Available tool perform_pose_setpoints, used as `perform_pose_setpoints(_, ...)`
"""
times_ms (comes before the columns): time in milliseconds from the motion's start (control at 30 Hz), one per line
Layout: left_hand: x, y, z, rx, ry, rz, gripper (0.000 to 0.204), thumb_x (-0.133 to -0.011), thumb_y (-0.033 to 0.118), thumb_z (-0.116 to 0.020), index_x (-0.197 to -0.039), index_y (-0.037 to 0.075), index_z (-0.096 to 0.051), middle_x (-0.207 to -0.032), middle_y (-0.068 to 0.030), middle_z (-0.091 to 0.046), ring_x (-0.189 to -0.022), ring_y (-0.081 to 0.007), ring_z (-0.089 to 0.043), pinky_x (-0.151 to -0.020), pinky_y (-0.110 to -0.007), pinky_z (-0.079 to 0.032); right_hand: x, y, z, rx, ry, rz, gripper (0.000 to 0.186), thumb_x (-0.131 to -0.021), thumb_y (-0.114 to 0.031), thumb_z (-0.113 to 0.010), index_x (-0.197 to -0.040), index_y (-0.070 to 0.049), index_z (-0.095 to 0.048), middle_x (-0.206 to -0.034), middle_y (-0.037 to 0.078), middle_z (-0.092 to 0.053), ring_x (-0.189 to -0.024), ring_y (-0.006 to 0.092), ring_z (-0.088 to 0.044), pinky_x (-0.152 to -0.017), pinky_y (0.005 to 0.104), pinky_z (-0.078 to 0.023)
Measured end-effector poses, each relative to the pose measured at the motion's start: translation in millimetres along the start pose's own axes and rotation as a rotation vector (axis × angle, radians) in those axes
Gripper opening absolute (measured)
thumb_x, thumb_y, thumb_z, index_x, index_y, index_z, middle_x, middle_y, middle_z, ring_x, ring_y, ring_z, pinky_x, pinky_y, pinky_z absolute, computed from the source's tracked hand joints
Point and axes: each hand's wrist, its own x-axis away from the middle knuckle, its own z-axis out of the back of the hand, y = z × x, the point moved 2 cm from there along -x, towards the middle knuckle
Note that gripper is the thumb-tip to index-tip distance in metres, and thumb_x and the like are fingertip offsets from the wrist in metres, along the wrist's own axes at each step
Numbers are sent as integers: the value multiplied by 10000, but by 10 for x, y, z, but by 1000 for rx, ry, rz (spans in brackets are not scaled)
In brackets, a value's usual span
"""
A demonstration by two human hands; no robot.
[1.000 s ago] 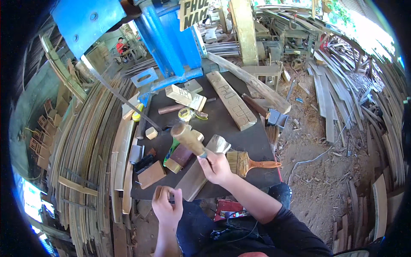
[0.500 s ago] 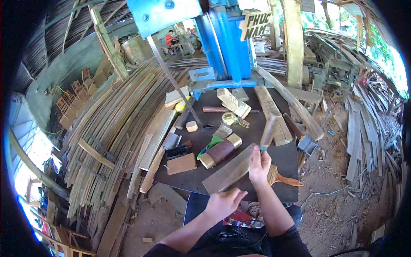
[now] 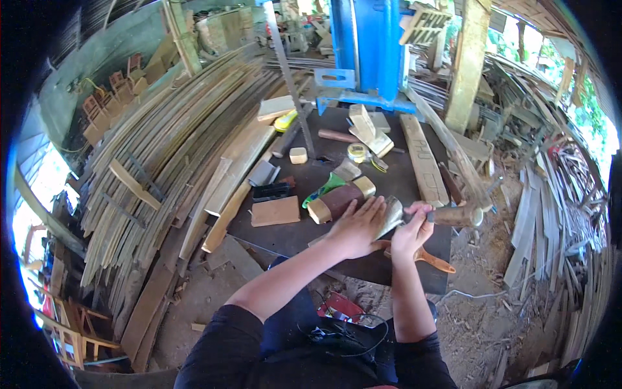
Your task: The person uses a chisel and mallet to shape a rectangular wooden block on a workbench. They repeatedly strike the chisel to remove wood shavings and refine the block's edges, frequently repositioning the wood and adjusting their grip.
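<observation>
My right hand (image 3: 412, 232) is closed round a tool with a thick round wooden handle (image 3: 459, 216) that points to the right. Which kind of tool it is I cannot tell, as its other end lies close to my left fingers. My left hand (image 3: 360, 228) lies flat, fingers stretched out, over a wooden board on the dark table (image 3: 278, 235), covering most of it. Just beyond those fingers rests a wooden block with a brown wrapped middle (image 3: 340, 201). A brush with an orange-brown wooden handle (image 3: 433, 260) sits by my right wrist.
A saw blade (image 3: 285, 78) stands upright before a blue machine column (image 3: 366, 55). Around it lie a tape measure (image 3: 356, 152), a small wood cube (image 3: 298, 155), a brown block (image 3: 275, 211) and a long timber (image 3: 422, 162). Stacked planks (image 3: 162, 142) fill the left.
My right hand has swung the tool from upright to lying toward the right. My left hand has gone from loosely curled to flat on the board, farther forward. The view has shifted.
</observation>
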Motion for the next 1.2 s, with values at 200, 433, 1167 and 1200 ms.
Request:
perform_pose_setpoints(200, 1207, -45, 639, 278, 263, 11, 87, -850, 195, -749, -883, 131, -700, -770, -30, -720, -627, -216, -703, -544, -325, -573, -3, 51, -9, 267, -88, 119, 316, -1098, -274, -388, -1046, -18, -566, -1003, 74, -618, -995, 164, -591, -883, 316, -493)
perform_pose_setpoints(433, 2616, -480, 672, 370, 495, 690, 358, -790, 190, -789, -617, 61, -504, -538, -93, -427, -484, -241, -499, -464, -413, -317, -237, 77, 66, 530, -385, 150, 201, -977, -205, -664, -938, -8, -673, -959, 66, -696, -846, 150, -640, -771, 290, -500)
perform_pose_setpoints(1167, 1576, -306, 70, 398, 526, 403, 830, -575, 339, -938, -1286, 101, -583, -1110, -96, -589, -1057, -290, -549, -930, -438, -397, -657, -70, -11, 710, -584, -536, 140, -909, -100, -738, -1002, -9, -687, -897, 39, -701, -739, 97, -672, -667, 245, -591)
perform_pose_setpoints(1200, 1599, -316, 54, 391, 542, 389, 869, -559, 340, -946, -1302, 91, -570, -1103, -97, -602, -1049, -295, -556, -934, -439, -399, -710, 0, -29, 692, -540, -484, 158, -906, -143, -753, -971, -7, -707, -788, 35, -699, -667, 76, -656, -598, 215, -548)
